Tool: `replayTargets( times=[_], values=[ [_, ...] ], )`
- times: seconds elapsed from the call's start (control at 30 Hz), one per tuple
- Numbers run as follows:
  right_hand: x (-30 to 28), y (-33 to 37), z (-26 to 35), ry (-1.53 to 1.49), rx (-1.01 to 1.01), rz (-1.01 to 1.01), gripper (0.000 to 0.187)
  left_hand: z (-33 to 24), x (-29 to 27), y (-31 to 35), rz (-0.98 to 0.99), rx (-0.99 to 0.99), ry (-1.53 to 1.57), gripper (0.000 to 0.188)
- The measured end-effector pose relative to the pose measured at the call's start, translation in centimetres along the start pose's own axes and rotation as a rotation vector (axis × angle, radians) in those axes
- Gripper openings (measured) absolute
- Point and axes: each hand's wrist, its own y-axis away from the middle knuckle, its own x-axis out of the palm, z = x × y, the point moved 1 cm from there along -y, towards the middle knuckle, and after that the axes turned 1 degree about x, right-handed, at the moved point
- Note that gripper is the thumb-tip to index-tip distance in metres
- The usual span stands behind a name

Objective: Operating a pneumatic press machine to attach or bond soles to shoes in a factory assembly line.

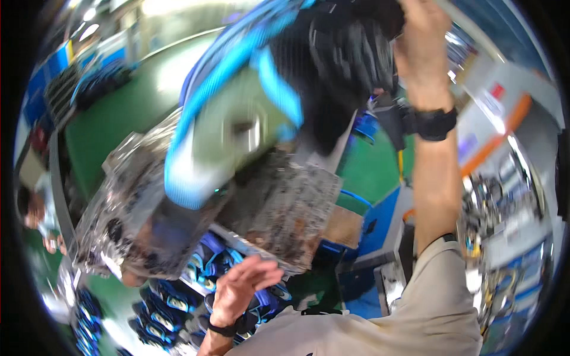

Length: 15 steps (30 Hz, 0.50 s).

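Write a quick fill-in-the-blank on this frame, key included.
The right hand is near the picture's ____ edge. In the picture, the blurred shoe-like thing is to that hand's ____. The right wristband is coloured ____. The floor is coloured ____.

Missing words: top; left; black; green.

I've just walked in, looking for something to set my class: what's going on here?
A person's raised right hand seems to hold a blue, black and olive shoe-like item, though blur hides the grip. The left hand is open, near the lower edge of a stained grey slab. Smaller blue-and-black items sit at lower left.
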Motion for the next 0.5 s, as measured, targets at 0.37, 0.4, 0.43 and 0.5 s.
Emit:
replayTargets(
  times=[0.37,0.4,0.43,0.5],
  values=[
    [-22.7,35.7,12.3,0.308,0.538,-0.412,0.040,23.2,13.0,-1.7,0.110,-0.662,0.045,0.081],
    [-24.8,40.2,14.7,0.369,0.622,-0.559,0.046,25.8,14.9,-0.8,0.130,-0.703,-0.051,0.074],
    [-26.2,44.8,17.8,0.376,0.742,-0.576,0.058,28.0,16.8,-0.1,0.229,-0.708,-0.013,0.068],
    [-26.4,52.8,22.4,-0.067,0.587,-0.769,0.076,32.3,20.7,1.2,0.405,-0.706,0.021,0.050]
  ],
)
